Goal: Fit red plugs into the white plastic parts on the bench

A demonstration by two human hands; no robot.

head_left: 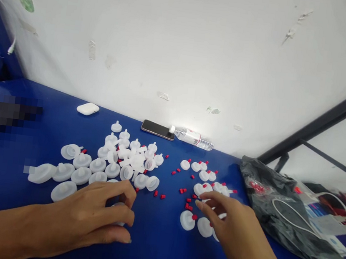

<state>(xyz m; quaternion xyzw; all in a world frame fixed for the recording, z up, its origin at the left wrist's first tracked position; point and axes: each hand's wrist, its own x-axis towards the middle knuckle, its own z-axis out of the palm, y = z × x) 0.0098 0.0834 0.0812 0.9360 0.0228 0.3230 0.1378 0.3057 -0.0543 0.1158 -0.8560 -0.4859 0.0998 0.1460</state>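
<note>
My left hand [99,213] is low over the blue table [150,236], its fingers curled round a white plastic cap that shows between them. Beside it lies a spread of white round caps with short stems [82,160]. Further right, my right hand [228,220] hovers over white caps fitted with red tips [187,220], thumb and forefinger a little apart with nothing visible between them. Several small loose red pieces [162,196] are scattered between the two hands.
Along the wall are a white earbud case [87,109], a phone [158,129] and a clear bottle [192,137] lying on its side. A dark plastic bag [276,209] with a white cable covers the right side. Something pixelated lies at far left.
</note>
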